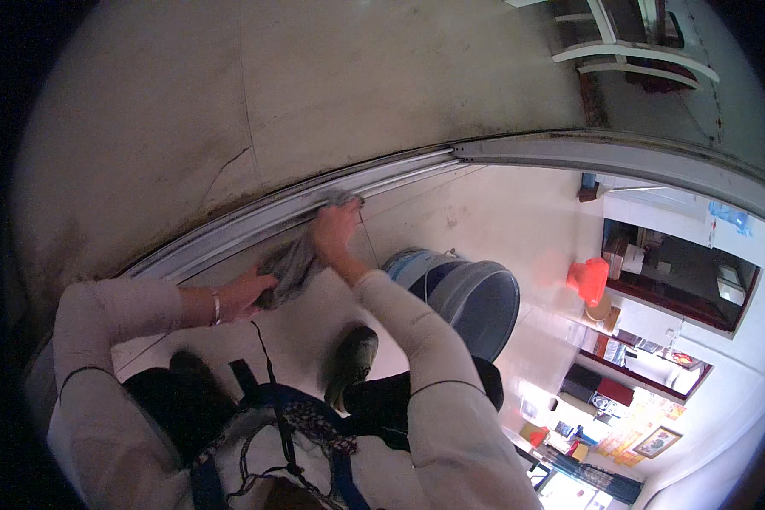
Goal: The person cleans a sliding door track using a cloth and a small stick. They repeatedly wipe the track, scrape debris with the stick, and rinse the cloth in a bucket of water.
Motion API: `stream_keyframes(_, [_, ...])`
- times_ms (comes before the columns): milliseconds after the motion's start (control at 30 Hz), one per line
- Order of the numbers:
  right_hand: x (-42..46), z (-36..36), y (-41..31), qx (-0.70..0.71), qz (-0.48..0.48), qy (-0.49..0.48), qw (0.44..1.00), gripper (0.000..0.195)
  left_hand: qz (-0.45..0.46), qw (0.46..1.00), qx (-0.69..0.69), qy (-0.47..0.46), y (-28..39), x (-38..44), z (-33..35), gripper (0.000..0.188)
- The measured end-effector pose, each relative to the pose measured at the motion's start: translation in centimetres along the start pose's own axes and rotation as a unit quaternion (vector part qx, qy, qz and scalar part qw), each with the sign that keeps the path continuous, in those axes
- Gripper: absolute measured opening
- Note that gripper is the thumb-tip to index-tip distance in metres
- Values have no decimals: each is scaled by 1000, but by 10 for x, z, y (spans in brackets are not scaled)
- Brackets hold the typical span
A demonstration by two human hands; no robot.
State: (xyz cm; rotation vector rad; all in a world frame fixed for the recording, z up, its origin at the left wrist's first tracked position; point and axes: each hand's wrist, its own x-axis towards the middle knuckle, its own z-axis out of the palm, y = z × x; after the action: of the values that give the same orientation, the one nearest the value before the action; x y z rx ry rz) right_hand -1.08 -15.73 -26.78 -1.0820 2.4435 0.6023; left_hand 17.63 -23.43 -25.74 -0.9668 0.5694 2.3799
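A grey cloth (293, 271) stretches between my two hands. My right hand (335, 231) presses one bunched end of it onto the metal sliding-door track (229, 245), a pale floor rail with raised ridges. The fingertips on that side are blurred and partly hidden by the cloth. Lower and to the left, my left hand (245, 294) grips the cloth's other end above the tiled floor, a bracelet on its wrist. To the right of my right forearm stand a light-blue bucket (408, 264) and a grey basin or tub (484, 306), close together.
Beyond the track lies a stained tiled floor (166, 115), with a white slatted rack or chair (631, 54) at the upper right. A door-frame post (548, 148) continues the track's line. My shoe (357, 350) is below the hands. Farther right are a red plastic bag (590, 280) and furniture.
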Motion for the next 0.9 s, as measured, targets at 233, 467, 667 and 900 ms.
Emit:
stream_keyframes(233, [-18,40,-59,441,190,188,857,17,28,990,128,56,-9,-52,-8,57])
stream_keyframes(467, [51,56,147,684,384,428,449,13,380,742,552,0,98,94,91,54])
stream_keyframes(667, [117,45,227,478,473,417,612,31,413,649,630,108,110,192,149,51])
stream_keyframes(900, [139,72,282,334,395,351,781,32,395,684,610,64,119,219,166,54])
